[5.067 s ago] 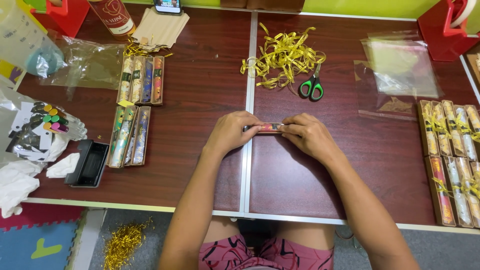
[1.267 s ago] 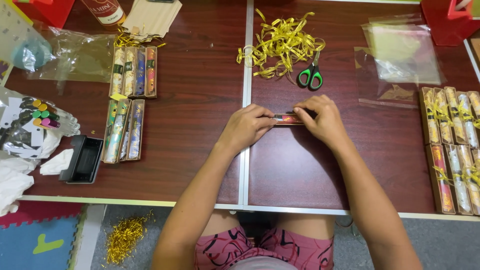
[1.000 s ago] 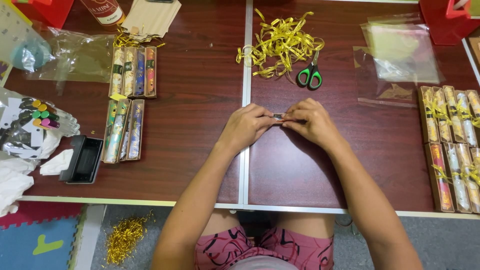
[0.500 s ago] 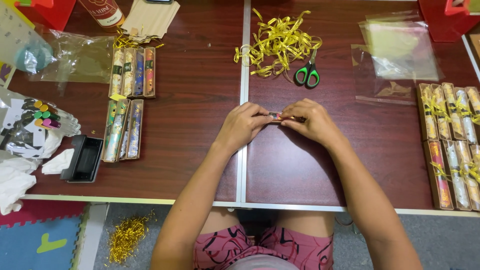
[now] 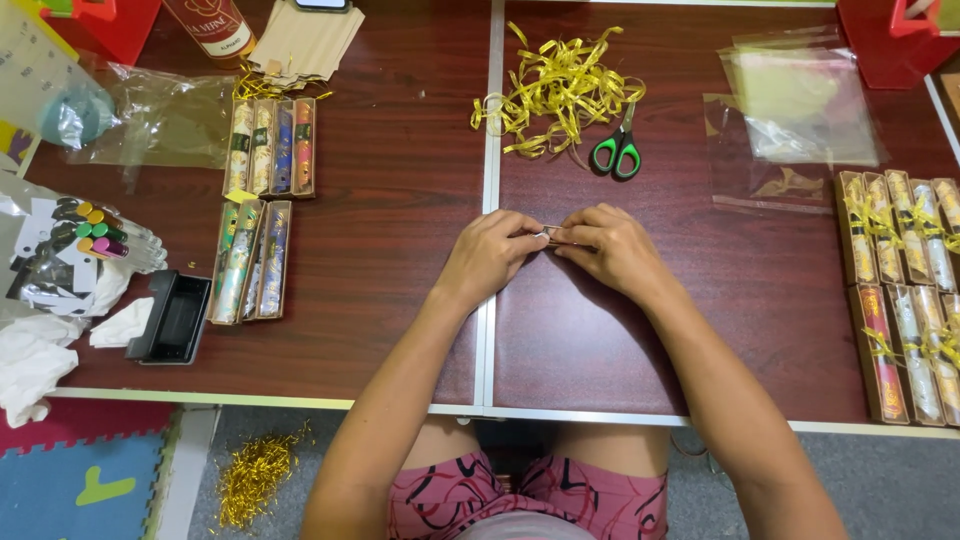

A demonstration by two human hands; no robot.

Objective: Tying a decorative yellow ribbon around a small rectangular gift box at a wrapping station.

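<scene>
Seen from my head camera: my left hand (image 5: 490,255) and right hand (image 5: 610,250) meet at the seam where two dark wooden tabletops (image 5: 400,300) join, fingertips pinched together on a small slim packet (image 5: 553,236) that is almost hidden between them. Both hands are clenched on it, one at each end; I cannot tell what the fingers are folding or tying. The packet sits just above the table, near the middle, well apart from everything else.

Beyond my hands lies a tangle of gold ribbon (image 5: 560,90) with green-handled scissors (image 5: 616,152) touching its near edge. Clear cellophane sleeves (image 5: 800,110) lie to the right, and beside them rows of ribbon-tied packets (image 5: 900,290). To the left are untied packets in two groups (image 5: 255,210), a black tray (image 5: 172,317) and a bag of coloured tubes (image 5: 85,235).

To do this step well, in my judgement, I should keep the packet low and level, hold even tension from both sides, and work with fingertips only so the wrap does not crease.
</scene>
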